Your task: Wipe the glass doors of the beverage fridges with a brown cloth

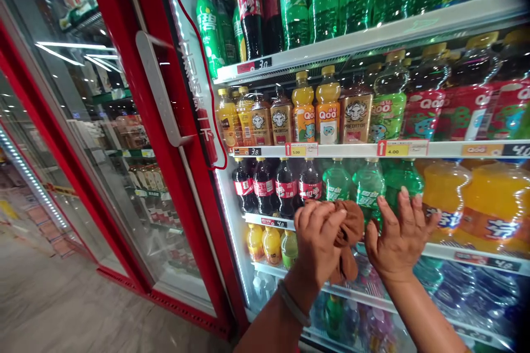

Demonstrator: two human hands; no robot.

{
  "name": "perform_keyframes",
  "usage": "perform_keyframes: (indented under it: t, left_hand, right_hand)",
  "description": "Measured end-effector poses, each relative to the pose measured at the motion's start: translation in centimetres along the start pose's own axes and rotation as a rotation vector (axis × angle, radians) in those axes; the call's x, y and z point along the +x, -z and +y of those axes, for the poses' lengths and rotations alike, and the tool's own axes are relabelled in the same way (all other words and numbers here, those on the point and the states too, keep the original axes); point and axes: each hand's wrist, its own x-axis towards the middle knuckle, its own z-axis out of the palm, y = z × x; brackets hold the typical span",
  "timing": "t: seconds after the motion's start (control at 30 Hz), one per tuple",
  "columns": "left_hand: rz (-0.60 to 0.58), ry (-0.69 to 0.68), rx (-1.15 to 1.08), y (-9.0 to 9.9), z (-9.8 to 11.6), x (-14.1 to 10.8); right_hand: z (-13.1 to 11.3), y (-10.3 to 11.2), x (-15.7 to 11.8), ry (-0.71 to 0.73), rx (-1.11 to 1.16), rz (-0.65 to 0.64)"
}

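Observation:
My left hand (pixel 317 240) is closed around a bunched brown cloth (pixel 350 226), part of which hangs down below the fingers. Just right of it, my right hand (pixel 399 234) is open, fingers spread and pointing up, in front of the green soda bottles (pixel 366 185). Whether its fingertips touch a bottle or the shelf I cannot tell. Cola bottles (pixel 285 187) with red labels stand on the same shelf, beyond my left hand. A white shelf edge (pixel 441 252) with price tags runs behind both hands.
Above are shelves of Qoo juice bottles (pixel 328 107) and large green bottles (pixel 325 0). Large orange soda bottles (pixel 497 204) stand at the right. Small yellow bottles (pixel 272 245) sit lower. On the left is a red-framed glass door with a grey handle (pixel 159 88).

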Motion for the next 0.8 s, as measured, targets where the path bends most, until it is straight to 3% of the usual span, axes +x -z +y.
perform_keyframes:
  t: [0.07,0.13,0.27,0.33,0.43,0.5,0.57,0.63,0.8]
  left_hand:
    - [0.09,0.089,0.009,0.4,-0.2,1.2]
    - [0.128,0.125,0.015,0.1,0.2,0.6]
    - [-0.005,0.016,0.016,-1.0,1.5,-3.0]
    - [-0.049,-0.007,0.016,-0.7,1.3,-3.4]
    - [0.015,0.137,0.046,0.7,-0.3,-1.1]
    - [0.136,0.285,0.086,1.7,-1.5,0.8]
    - [0.216,0.332,0.131,2.0,-2.3,1.5]
    - [0.195,0.258,0.158,1.7,-2.2,0.5]
    - [-0.002,0.021,0.129,0.0,-0.7,-4.2]
  right_hand:
    - [-0.2,0.0,0.1,-0.009,-0.004,0.001]
    - [-0.3,0.0,0.1,-0.008,-0.006,0.005]
    - [-0.2,0.0,0.2,0.02,-0.015,0.02]
    - [-0.1,0.1,0.2,0.02,-0.016,0.02]
    - [-0.2,0.1,0.3,0.001,-0.005,0.028]
    - [-0.2,0.0,0.3,-0.012,0.004,0.049]
    - [-0.2,-0.1,0.2,-0.015,0.008,0.06]
    - [-0.1,-0.3,0.2,-0.012,0.003,0.066]
    - [0.0,-0.4,0.1,-0.009,0.003,0.069]
